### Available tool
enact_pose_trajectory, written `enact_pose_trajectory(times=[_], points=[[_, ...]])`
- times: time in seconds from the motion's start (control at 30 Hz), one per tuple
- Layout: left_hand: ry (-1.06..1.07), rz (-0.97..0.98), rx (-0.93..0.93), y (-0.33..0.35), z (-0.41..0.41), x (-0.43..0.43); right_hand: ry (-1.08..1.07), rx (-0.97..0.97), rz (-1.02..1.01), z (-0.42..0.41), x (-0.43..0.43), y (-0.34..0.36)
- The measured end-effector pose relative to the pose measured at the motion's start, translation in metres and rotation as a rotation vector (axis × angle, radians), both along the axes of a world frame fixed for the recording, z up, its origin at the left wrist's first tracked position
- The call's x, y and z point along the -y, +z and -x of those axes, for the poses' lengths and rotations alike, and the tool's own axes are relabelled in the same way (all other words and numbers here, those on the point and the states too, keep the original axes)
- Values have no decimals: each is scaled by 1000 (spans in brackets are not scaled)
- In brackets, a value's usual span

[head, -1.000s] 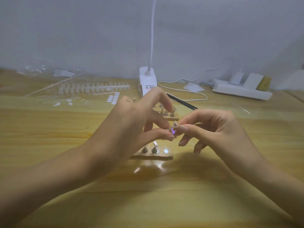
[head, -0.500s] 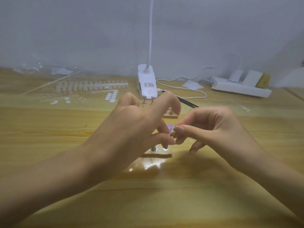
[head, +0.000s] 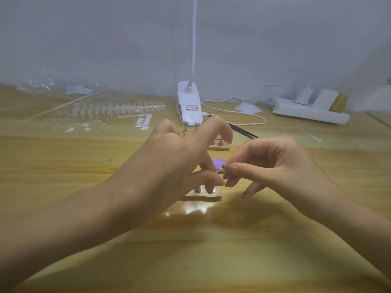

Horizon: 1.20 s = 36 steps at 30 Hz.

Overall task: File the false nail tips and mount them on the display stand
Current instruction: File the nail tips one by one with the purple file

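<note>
The lamp [head: 189,106] at the bench's back edge carries a label, its print too small to read. Two wooden stands sit mid-bench: the near stand [head: 203,195] and the far stand [head: 219,147], both with metal pegs. One purple tip [head: 219,162] is above the near stand, pinched by the right hand [head: 275,166]. The left hand [head: 173,166] curls its thumb toward the same spot, forefinger raised; I cannot tell whether it grips.
</note>
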<state>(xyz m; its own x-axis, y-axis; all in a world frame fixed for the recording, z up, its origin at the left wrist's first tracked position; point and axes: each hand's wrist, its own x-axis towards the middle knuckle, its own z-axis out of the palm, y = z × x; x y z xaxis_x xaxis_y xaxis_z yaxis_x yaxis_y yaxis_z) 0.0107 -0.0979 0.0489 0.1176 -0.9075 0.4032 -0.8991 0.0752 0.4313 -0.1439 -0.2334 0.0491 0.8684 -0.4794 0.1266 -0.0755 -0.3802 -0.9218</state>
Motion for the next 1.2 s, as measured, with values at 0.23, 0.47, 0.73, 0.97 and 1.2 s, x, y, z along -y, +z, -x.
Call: enact_pose_trajectory(times=[0.23,0.47,0.73,0.97,1.2], points=[[-1,-39,-4,1,0,1,10,-22,9,1,-1,0],[-25,-59,-27,2,-3,0,29,-34,-4,1,0,2],[-50,-100,-39,1,-7,2,62,-24,3,3,1,5],[-108,59,-194,-3,-12,5,65,83,35,2,-8,2],[-114,192,-305,-4,-9,3,55,165,-132,-2,-15,-4]])
